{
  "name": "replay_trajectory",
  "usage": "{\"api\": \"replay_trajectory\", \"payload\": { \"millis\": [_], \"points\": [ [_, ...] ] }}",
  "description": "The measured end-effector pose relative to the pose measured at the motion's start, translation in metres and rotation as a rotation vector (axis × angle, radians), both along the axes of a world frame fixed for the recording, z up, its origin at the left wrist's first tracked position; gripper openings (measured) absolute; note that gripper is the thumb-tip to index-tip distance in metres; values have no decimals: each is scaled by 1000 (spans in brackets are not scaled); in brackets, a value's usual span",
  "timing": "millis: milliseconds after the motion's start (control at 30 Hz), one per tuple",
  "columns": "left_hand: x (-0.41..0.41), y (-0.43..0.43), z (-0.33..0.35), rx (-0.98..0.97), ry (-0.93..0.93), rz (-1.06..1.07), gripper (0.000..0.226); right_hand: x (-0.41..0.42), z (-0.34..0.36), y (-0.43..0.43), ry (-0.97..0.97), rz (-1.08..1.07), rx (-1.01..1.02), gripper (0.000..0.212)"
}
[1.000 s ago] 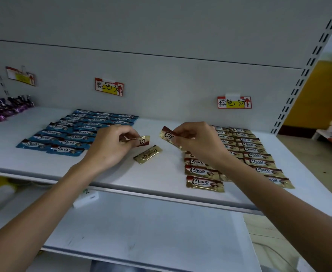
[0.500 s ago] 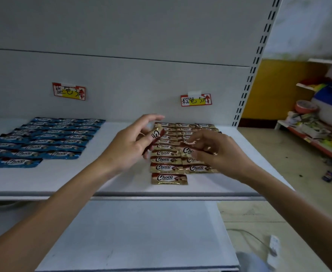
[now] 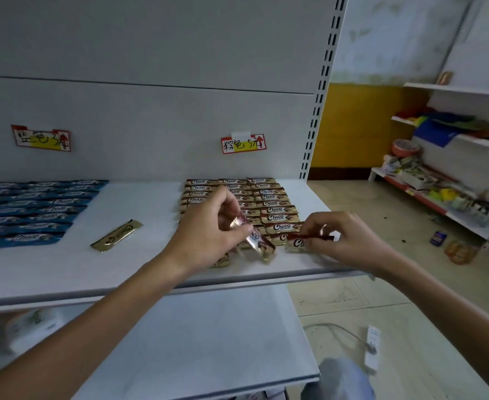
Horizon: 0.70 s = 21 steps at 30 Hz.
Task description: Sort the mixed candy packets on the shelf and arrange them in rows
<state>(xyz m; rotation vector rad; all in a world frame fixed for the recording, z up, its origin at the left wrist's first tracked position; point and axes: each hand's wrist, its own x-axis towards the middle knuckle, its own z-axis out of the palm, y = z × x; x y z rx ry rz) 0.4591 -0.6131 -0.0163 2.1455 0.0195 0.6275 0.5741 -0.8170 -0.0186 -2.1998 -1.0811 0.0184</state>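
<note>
Both hands have dropped to the front of the gold block (image 3: 269,197) since half a second back, with the right hand (image 3: 353,241) sliding out to the right-most column. So we're mid-placement here. That hand pinches a gold packet (image 3: 301,241) by its end, fingers curled, low at the front of that column. It looks about down on the shelf (image 3: 156,269), can't say for sure though. The left hand (image 3: 208,238) grips a second packet (image 3: 256,239), tilted nose-down just in front of the middle column.

The blue rows (image 3: 41,209) over on the left look sorted. One loose gold packet (image 3: 116,235) lies slantwise between the two groups, well apart from both.

Next move, I'd guess: lay the right one flat, square with the packet behind it, and let go. Then do the same with the left one and go fetch the stray
</note>
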Motion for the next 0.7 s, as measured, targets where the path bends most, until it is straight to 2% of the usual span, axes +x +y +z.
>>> {"api": "replay_trajectory", "payload": {
  "millis": [100, 167, 233, 300, 500, 700],
  "points": [
    [-2, -2, -10, 163, 34, -61, 26, 1, -8, -4, 14, -18, -7, 17],
    [-2, -1, -13, 354, 30, -70, 17, 3, -11, -5, -19, -26, 3, 20],
    [-3, 2, -15, 576, -21, -5, 12, 3, -11, -5, -61, -18, 12, 24],
    [-2, 5, -19, 724, -87, 63, 19, 3, -11, -4, -79, -4, 28, 24],
    [-4, 6, -20, 702, -79, -103, 33, 3, -13, -5, -85, 36, 33, 22],
    [-1, 5, -24, 693, -66, -83, 34, 1, -11, -2, -87, 58, 4, 17]
  ]
}}
